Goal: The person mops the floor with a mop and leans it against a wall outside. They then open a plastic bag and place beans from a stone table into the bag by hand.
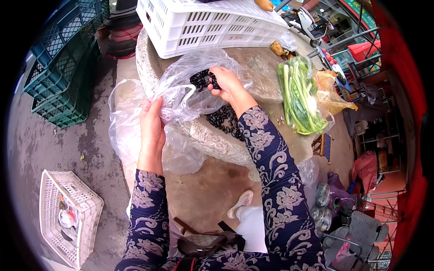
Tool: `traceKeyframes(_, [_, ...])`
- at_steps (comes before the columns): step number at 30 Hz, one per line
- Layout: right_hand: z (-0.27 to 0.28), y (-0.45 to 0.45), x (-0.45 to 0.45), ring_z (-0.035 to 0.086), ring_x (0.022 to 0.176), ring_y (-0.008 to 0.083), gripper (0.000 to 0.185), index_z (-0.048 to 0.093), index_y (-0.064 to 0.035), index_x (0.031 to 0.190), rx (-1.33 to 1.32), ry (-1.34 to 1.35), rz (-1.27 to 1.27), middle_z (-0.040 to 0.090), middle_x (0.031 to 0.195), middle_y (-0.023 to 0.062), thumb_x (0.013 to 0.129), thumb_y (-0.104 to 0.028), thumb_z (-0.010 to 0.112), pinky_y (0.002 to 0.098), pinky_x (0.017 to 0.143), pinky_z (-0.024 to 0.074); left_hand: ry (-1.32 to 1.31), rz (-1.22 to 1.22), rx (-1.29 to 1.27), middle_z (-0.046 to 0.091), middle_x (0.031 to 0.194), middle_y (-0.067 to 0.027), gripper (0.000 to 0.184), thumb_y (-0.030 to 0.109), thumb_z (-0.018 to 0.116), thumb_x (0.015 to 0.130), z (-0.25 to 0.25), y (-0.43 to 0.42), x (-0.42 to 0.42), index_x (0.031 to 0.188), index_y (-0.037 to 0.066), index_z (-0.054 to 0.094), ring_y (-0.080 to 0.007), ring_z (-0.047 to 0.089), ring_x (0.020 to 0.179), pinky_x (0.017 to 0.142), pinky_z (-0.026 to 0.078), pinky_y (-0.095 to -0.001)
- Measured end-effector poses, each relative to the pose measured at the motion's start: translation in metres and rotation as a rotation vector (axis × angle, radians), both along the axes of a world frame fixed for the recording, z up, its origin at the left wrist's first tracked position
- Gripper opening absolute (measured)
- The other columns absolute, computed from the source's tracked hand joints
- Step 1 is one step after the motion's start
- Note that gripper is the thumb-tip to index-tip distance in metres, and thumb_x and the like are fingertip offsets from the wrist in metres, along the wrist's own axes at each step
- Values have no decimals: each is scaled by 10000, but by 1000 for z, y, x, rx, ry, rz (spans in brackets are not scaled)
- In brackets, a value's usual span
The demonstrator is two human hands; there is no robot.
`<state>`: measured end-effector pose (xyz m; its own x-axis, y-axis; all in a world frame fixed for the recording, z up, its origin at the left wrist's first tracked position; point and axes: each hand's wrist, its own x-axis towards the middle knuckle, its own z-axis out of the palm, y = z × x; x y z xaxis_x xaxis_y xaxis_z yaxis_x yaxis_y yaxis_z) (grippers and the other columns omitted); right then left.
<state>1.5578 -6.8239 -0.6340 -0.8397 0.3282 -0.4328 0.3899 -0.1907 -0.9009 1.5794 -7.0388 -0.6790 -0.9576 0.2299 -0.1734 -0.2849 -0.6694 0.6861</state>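
My left hand [153, 128] is closed on the edge of a clear plastic bag [178, 74], with part of the bag hanging below it. My right hand [229, 85] has its fingers curled round some shiny black beans [199, 80] at the bag's far side. Whether those beans lie inside the plastic or against it is hard to tell. A loose pile of the same black beans [224, 121] lies on the stone slab [212, 141], just below my right wrist. Right of the pile, a bundle of green leafy stalks [298, 97] rests in clear plastic.
At the slab's far side stands a white slotted crate [203, 27]. Green crates [63, 86] are stacked on the left, and another white crate [92, 203] sits on the ground at lower left. A grey chair [361, 230] and bags crowd the lower right.
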Motion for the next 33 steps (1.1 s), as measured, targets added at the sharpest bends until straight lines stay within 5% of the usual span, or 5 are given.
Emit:
traceKeyframes(5, [-14, -6, -33, 568, 588, 154, 257, 577, -64, 997, 645, -18, 217, 601, 824, 83, 827, -245, 510, 273, 496, 465, -13, 13, -19, 592, 919, -53, 202, 128, 519, 852, 4, -1, 1, 1012, 5, 524, -104, 562, 786, 679, 450, -230])
traceKeyframes(8, [-3, -5, -34, 612, 703, 314, 305, 636, -22, 877, 1055, 191, 279, 629, 808, 176, 761, -295, 567, 367, 665, 481, -7, -3, -10, 592, 925, -56, 216, 126, 523, 851, -2, -1, -1, 1026, 0, 521, -107, 562, 799, 688, 450, -231])
traceKeyframes(15, [-2, -3, -30, 587, 838, 341, 287, 645, -38, 889, 1284, 104, 131, 618, 848, 194, 765, -285, 565, 373, 757, 459, -37, 8, -23, 592, 935, -63, 218, 118, 526, 847, -2, 3, 0, 1027, -4, 521, -121, 564, 818, 713, 451, -234])
traceKeyframes(22, [47, 29, 38, 569, 656, 101, 222, 590, -3, 999, 440, 268, 336, 601, 871, 57, 855, -160, 526, 201, 547, 444, -24, 13, -12, 594, 937, -60, 199, 111, 524, 846, -9, 2, -3, 1010, -1, 532, -118, 564, 816, 718, 445, -234])
traceKeyframes(33, [-36, 73, 161, 579, 666, 161, 135, 634, -25, 811, 1155, 8, 287, 600, 747, 74, 714, -118, 640, 284, 627, 465, -6, 61, -82, 593, 896, -37, 172, 105, 523, 840, -11, 7, 0, 981, 9, 542, -95, 552, 784, 696, 433, -217])
